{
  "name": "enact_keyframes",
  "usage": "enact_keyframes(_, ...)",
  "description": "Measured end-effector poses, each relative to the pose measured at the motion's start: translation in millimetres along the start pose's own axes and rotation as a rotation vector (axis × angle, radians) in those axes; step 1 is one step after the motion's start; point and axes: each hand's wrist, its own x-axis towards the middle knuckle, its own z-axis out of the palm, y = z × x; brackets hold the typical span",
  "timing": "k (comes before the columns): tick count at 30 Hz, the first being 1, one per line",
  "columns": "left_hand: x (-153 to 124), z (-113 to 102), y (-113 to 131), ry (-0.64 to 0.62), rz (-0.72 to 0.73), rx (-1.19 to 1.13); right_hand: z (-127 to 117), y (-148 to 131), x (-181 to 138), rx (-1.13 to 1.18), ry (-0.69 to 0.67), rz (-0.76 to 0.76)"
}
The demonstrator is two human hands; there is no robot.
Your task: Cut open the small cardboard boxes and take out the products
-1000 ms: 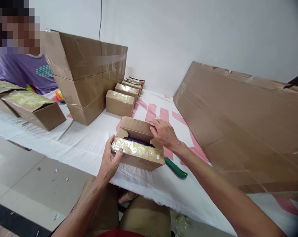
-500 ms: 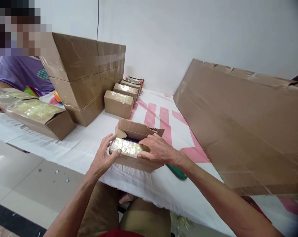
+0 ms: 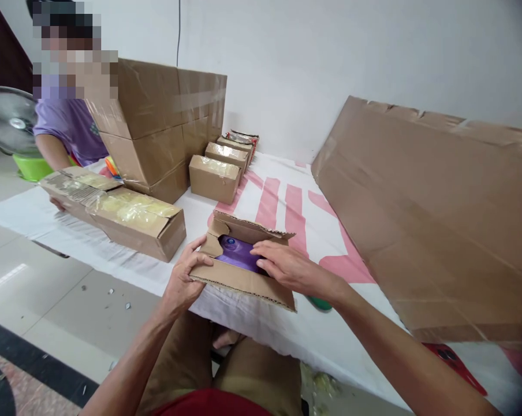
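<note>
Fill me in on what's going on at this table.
An open cardboard box is at the near edge of the table. The person's left hand holds its left end, while the right hand is at the purple item inside. To the left, a co-worker in purple is beside stacked boxes.

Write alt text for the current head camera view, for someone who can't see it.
An open cardboard box with a purple item inside: the wearer's left hand holds the box's left end, the right hand is over the item. Behind, to the left, are stacked boxes and a person in purple; a large cardboard sheet stands on the right.
</note>
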Motion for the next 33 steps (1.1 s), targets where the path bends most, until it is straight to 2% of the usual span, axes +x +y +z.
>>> enact_keyframes(3, -2.4, 4.0, -1.7, -0.002, 0.039, -0.001, 3.4, 6.5, 24.2, -0.106, -0.133, 0.064)
enact_keyframes(6, -4.9, 6.7, -3.2, -0.005, 0.062, -0.012, 8.3, 2.0, 44.9, -0.251, -0.287, 0.109)
enact_keyframes(8, -6.3, 7.9, -3.6, 0.001, 0.063, -0.023, 12.4, -0.8, 53.3, -0.324, -0.34, 0.118)
enact_keyframes(16, -7.4, 14.9, -4.5, 0.021, -0.018, -0.061, 30.4, 12.8, 60.2, -0.44, -0.291, 0.042)
enact_keyframes(21, -13.2, 24.8, -13.7, 0.059, -0.037, -0.087, 41.4, 16.3, 72.6, -0.477, -0.267, 0.028)
enact_keyframes(25, -18.0, 32.1, -25.1, 0.13, -0.082, -0.099, 39.8, 11.6, 74.3, -0.494, -0.193, 0.028)
enact_keyframes(29, -10.6, 28.9, -21.8, 0.122, -0.078, -0.127, 20.6, 1.8, 59.8, -0.495, -0.044, 0.016)
enact_keyframes(31, -4.7, 26.0, -14.1, 0.112, -0.087, -0.107, 7.2, -2.6, 48.9, -0.493, 0.07, 0.011)
enact_keyframes(33, -0.7, 24.8, -6.6, 0.107, -0.085, -0.086, -6.0, -4.1, 37.1, -0.471, 0.244, -0.036)
